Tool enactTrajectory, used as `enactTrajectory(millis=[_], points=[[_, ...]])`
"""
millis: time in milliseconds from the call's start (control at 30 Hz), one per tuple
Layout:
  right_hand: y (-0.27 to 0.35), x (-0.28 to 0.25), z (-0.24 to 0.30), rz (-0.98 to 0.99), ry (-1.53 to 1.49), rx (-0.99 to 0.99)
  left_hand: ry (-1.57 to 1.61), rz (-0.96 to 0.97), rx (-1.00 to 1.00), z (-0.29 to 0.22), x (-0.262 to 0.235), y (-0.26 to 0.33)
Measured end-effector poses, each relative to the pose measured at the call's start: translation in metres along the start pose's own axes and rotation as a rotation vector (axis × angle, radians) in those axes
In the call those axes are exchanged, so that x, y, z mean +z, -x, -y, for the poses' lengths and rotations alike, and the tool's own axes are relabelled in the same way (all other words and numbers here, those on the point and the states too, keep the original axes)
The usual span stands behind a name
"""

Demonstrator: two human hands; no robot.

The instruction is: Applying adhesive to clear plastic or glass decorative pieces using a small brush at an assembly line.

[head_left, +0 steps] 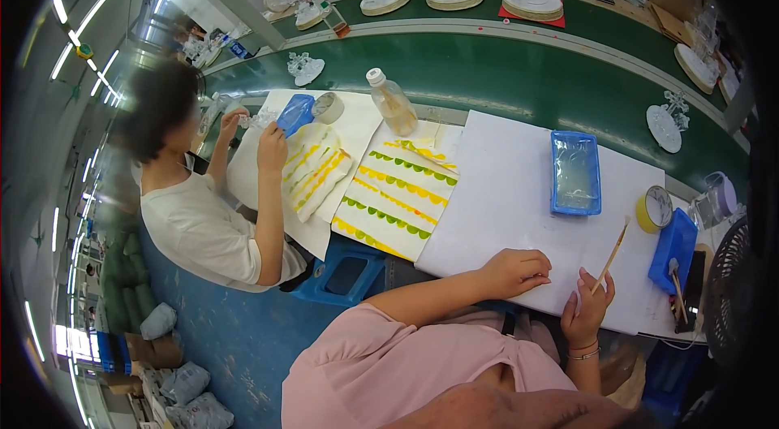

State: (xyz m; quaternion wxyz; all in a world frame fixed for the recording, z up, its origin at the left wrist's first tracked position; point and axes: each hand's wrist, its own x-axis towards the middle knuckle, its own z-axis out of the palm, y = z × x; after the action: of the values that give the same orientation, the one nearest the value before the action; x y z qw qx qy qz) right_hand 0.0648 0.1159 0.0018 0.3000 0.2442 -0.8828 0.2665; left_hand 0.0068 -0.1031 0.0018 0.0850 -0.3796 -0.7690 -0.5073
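Observation:
My right hand [586, 307], at the front edge of the white paper [503, 202], pinches a thin wooden brush [613, 254] whose tip points up and away. To its left, my left hand [516, 272] rests on the paper with its fingers curled together, and no object shows in them. Farther back on the paper stands a blue rectangular tray [599, 177] that looks to hold clear liquid. A roll of tape [654, 210] and a smaller blue tray [675, 246] are to the right of it.
A co-worker [211, 210] on the left handles a clear piece. Between us lie a striped yellow-green cloth [398, 194] and a plastic bottle [392, 104]. Behind runs a green conveyor [487, 64] with a clear ornament [665, 125]. A black fan [730, 291] stands at right.

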Motion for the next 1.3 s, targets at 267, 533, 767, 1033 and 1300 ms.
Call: enactTrajectory(millis=[267,533,767,1033,1300], points=[[0.006,0.000,-0.003,0.054,0.015,0.022,-0.003,-0.032,0.025,0.003,0.002,0.000],[0.006,0.002,-0.004,0.036,0.012,0.020,-0.080,-0.026,-0.026,0.001,-0.002,0.000],[0.008,0.003,-0.004,0.058,0.019,0.044,-0.097,-0.012,0.023,0.004,0.000,-0.001],[0.006,0.004,-0.003,0.051,0.024,0.057,-0.069,0.037,-0.031,0.004,0.001,-0.001],[0.006,0.004,-0.003,0.059,0.016,0.067,-0.027,-0.004,-0.078,0.010,0.003,0.001]])
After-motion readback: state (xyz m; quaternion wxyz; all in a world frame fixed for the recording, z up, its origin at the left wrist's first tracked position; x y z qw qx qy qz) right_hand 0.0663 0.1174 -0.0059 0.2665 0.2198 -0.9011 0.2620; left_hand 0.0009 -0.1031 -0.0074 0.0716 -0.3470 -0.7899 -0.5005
